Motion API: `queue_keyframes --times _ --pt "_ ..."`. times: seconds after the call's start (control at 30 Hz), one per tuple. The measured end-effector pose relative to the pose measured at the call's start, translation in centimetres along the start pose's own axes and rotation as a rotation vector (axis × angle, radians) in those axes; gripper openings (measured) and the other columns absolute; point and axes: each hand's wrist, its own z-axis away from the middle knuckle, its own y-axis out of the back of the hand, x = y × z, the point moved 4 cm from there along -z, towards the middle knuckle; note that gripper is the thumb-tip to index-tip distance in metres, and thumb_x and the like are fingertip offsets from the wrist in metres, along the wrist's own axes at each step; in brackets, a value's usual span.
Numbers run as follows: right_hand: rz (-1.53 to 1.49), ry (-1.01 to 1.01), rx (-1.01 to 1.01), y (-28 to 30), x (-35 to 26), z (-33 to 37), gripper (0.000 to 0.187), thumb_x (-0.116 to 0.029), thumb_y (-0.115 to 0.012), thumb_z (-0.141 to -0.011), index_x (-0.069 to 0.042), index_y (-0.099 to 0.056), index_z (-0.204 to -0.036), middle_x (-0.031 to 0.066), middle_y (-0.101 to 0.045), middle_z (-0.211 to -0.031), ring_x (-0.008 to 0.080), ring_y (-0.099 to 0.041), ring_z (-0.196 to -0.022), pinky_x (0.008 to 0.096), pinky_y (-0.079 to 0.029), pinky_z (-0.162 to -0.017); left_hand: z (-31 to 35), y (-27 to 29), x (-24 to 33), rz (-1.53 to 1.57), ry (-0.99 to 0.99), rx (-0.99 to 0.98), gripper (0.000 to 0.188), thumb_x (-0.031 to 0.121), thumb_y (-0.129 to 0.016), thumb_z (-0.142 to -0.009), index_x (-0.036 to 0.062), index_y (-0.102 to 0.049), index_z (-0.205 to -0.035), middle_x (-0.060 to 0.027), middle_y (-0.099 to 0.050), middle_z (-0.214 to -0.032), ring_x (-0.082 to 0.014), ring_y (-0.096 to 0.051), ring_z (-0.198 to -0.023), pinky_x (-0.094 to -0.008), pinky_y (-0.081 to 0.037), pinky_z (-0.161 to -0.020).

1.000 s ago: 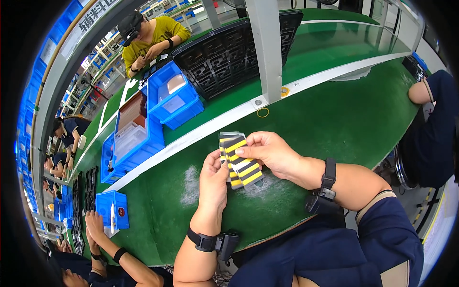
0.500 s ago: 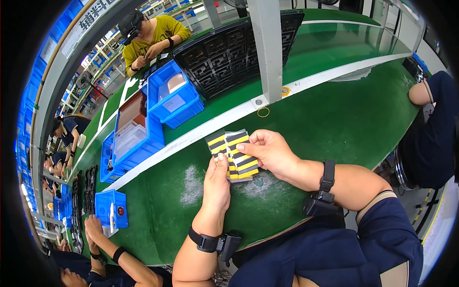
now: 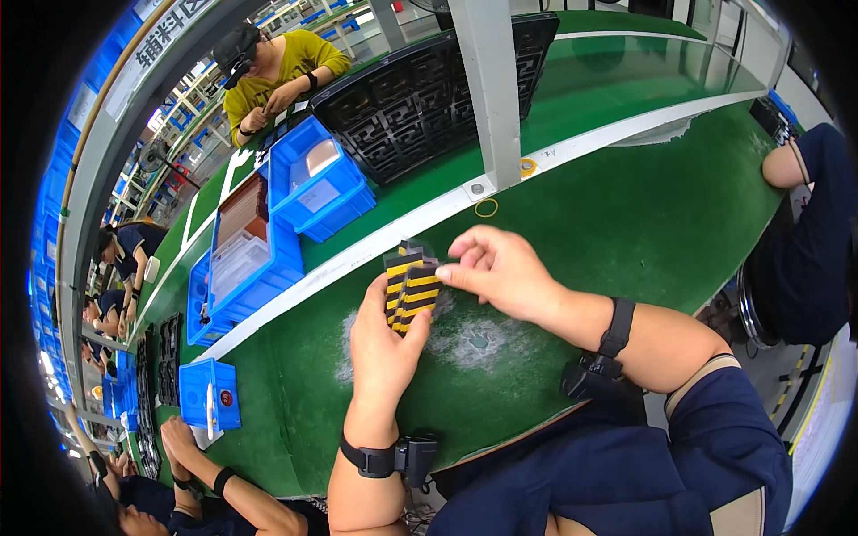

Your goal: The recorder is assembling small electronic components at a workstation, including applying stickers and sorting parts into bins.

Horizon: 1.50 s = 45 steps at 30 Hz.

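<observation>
Striped cards [image 3: 411, 297] are pinched in our left hand [image 3: 382, 350]. Our right hand [image 3: 505, 275] is by their top edge; we can't tell if it pinches.

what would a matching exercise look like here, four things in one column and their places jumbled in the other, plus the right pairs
Things
1. striped pieces
2. thin yellow ring
3. large black tray
4. small blue bin

Places
A. partly behind the white post
B. near a co-worker's hands
C. held in the left hand
D. between the right hand and the white rail

Right pairs: 1-C, 2-D, 3-A, 4-B
</observation>
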Motion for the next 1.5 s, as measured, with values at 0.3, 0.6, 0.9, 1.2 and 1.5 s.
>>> queue_keyframes --times 0.3,0.6,0.9,1.2,1.5 --pt "0.367 0.586 -0.006 0.2 -3.0 0.5 0.052 0.005 -0.057 -0.069 -0.005 -0.055 -0.121 0.0144 -0.055 -0.117 0.0274 -0.054 -0.106 0.0375 -0.046 -0.091 0.0 -0.1 0.0 -0.331 -0.237 -0.168 0.058 0.008 -0.073 -0.069 -0.0011 -0.05 -0.121 -0.0203 -0.06 -0.108 -0.0362 -0.058 -0.101 -0.0415 -0.047 -0.086" --pt "0.833 0.807 -0.321 -2.9 -2.2 2.0 0.067 0.003 -0.059 -0.067 0.002 -0.041 -0.132 0.019 -0.041 -0.137 0.0347 -0.034 -0.133 0.0447 -0.028 -0.11 0.3 -0.1 -0.5 -0.367 -0.105 -0.132 0.072 0.008 -0.076 -0.068 -0.002 -0.042 -0.131 -0.0225 -0.058 -0.111 -0.0374 -0.057 -0.103 -0.0414 -0.047 -0.088" --pt "0.317 0.532 -0.152 -1.5 -0.9 0.3 0.069 0.0 -0.055 -0.069 0.0 -0.038 -0.136 0.0223 -0.04 -0.136 0.0355 -0.037 -0.13 0.0409 -0.034 -0.107 0.3 -0.7 -0.6 -0.21 0.0 -0.158 0.072 0.003 -0.072 -0.07 0.0026 -0.039 -0.134 -0.0226 -0.058 -0.11 -0.0371 -0.056 -0.102 -0.0422 -0.047 -0.088" --pt "0.075 0.079 -0.235 -1.6 2.2 -0.9 0.058 -0.019 -0.061 -0.088 0.002 -0.038 -0.136 0.0181 -0.044 -0.135 0.027 -0.043 -0.125 0.0378 -0.035 -0.104 0.5 -1.8 0.1 -0.245 -0.243 -0.179 0.067 0.007 -0.076 -0.067 0.0012 -0.046 -0.127 -0.0183 -0.054 -0.118 -0.0364 -0.052 -0.109 -0.0419 -0.044 -0.093" --pt "-0.261 -0.047 -0.1 -2.9 2.4 -1.0 0.043 -0.014 -0.059 -0.09 0.0 -0.047 -0.128 0.0082 -0.056 -0.109 0.0136 -0.053 -0.1 0.028 -0.044 -0.088 0.5 -1.9 0.3 -0.289 -0.231 -0.124 0.059 0.006 -0.077 -0.064 0.0007 -0.052 -0.118 -0.0157 -0.054 -0.114 -0.0341 -0.053 -0.105 -0.041 -0.044 -0.091"
